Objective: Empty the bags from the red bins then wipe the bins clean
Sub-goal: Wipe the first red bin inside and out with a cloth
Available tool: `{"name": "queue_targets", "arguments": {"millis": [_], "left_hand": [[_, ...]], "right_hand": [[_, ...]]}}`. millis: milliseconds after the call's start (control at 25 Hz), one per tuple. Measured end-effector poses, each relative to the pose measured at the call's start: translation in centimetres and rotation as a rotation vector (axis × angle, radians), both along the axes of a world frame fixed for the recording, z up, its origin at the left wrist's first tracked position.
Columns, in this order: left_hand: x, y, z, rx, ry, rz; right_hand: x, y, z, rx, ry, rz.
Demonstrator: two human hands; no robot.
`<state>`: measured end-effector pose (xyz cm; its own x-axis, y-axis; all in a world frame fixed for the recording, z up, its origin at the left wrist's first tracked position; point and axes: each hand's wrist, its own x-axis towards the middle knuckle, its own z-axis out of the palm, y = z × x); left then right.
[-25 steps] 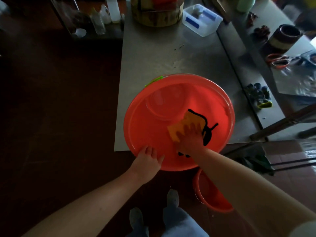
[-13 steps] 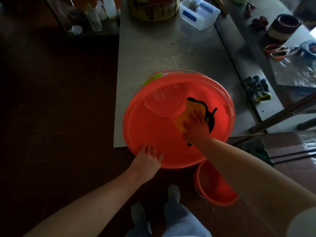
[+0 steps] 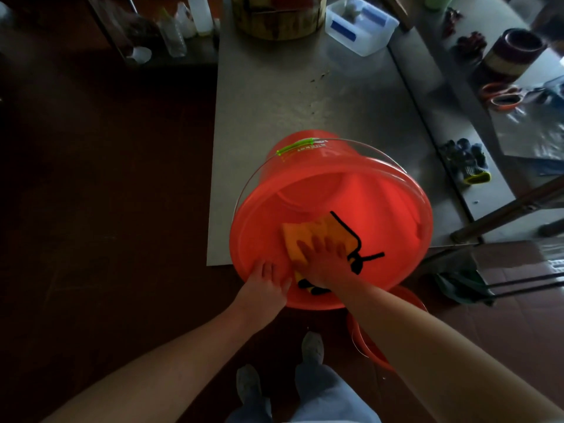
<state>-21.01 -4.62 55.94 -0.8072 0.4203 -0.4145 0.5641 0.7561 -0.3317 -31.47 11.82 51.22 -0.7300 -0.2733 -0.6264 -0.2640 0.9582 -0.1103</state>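
Note:
A large red bin [image 3: 381, 203] is tipped toward me on the near edge of a steel table [image 3: 290, 96], its mouth facing me. My left hand [image 3: 262, 285] grips the bin's near rim, fingers curled over the edge. Inside the bin, my right hand [image 3: 323, 254] presses flat on a yellow cloth [image 3: 308, 232] with black trim, against the lower inner wall. A wire handle with a green grip [image 3: 294, 146] lies over the bin's far side. A second red bin [image 3: 363, 340] stands on the floor beneath my right forearm, mostly hidden.
At the table's far end are a wooden tub [image 3: 277, 16] and a clear plastic box [image 3: 360, 24]. To the right lie gloves [image 3: 465, 161], scissors with orange handles [image 3: 500, 96] and a dark roll [image 3: 512, 53]. Bottles [image 3: 174, 29] stand on a dark shelf at far left.
The bin has tipped further toward me. My right hand slid the cloth from the right inner wall down and left to the near wall, close to my left hand.

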Motion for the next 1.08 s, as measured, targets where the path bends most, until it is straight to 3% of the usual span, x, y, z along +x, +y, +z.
{"name": "queue_targets", "arguments": {"millis": [120, 280, 400, 600, 920, 1080], "left_hand": [[0.0, -0.2, -0.3, 0.057, 0.089, -0.010], [-0.2, 0.7, 1.0, 0.099, 0.070, 0.010], [-0.5, 0.6, 1.3, 0.133, 0.118, 0.038], [-0.8, 0.2, 1.6, 0.122, 0.079, 0.031], [-1.1, 0.0, 1.3, 0.175, 0.129, 0.049], [-1.2, 0.0, 1.9, 0.179, 0.141, 0.045]], "right_hand": [[-0.5, 3.2, 0.4, 0.097, 0.177, 0.079], [-0.4, 5.1, 2.4, 0.174, 0.313, 0.121], [1.2, 3.8, 3.6, 0.224, 0.260, 0.073], [3.7, 0.3, 4.5, 0.107, 0.073, -0.023], [2.6, 3.6, 7.6, 0.317, 0.262, 0.097], [4.7, 1.5, 8.0, 0.259, 0.178, 0.015]]}}
